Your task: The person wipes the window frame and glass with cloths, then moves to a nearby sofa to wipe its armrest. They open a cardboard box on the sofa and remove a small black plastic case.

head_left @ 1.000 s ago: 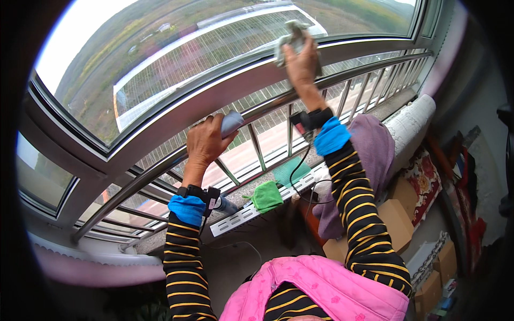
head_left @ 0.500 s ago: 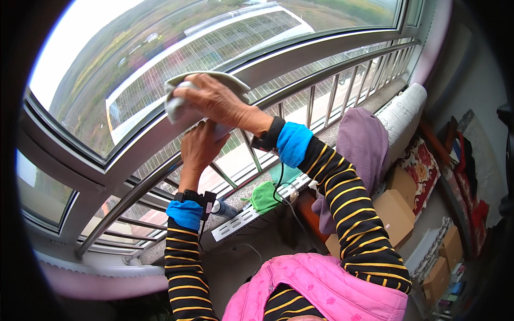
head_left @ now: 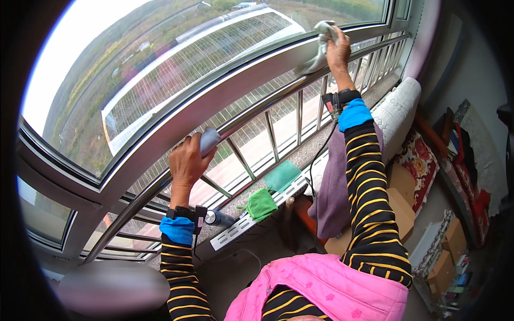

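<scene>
My right hand is raised to the far right, closed on a pale grey cloth. The cloth bunches against the lower window frame, and its trailing part is smeared by motion. At the metal railing, my left hand has its fingers curled. Between its thumb and fingers shows a smooth, pale grey-blue thing whose kind I cannot make out. Below the railing, a green cloth lies on the white slotted radiator top, near a blue-grey bottle or can.
A purple cloth hangs beside a white rolled cover. A teal sheet lies on the sill. Cardboard boxes stand at right. A black cable hangs from my right wrist. A blurred pale shape fills the lower left.
My right hand has swept far to the right along the window frame with the grey cloth. My left hand stays by the railing, slightly lower, and the grey-blue thing in it now shows clearly.
</scene>
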The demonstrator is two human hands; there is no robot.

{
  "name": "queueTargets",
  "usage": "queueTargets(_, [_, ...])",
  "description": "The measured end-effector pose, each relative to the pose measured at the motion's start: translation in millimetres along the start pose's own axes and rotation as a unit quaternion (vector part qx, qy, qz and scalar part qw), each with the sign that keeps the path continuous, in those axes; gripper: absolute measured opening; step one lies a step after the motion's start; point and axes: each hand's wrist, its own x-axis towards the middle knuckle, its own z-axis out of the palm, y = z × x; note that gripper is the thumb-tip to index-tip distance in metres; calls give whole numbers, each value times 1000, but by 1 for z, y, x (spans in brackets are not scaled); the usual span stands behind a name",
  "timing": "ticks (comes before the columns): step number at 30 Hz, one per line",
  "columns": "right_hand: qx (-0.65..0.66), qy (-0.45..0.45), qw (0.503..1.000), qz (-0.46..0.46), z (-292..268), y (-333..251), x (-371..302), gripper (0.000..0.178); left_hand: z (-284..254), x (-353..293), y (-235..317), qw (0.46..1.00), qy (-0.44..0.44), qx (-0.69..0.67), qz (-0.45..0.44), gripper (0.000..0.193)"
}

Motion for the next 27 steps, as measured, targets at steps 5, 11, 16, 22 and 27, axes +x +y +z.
queueTargets(5, [-111,-228,961,107,-6,34,-17,52,-2,0,1,1000,-2,-2,4,46])
queueTargets(11, [-69,-274,953,110,-16,17,-40,60,0,0,0,1000,-7,2,0,46])
queueTargets(16, [-16,-292,956,38,-16,-43,-90,55,1,-2,0,1000,-20,-19,-10,47])
queueTargets(22, [87,-202,970,-106,-17,-156,-174,33,9,-2,-3,999,8,29,19,46])
queueTargets(27, [145,-335,924,-112,-46,-211,-217,39,18,-3,-14,999,1,28,21,45])
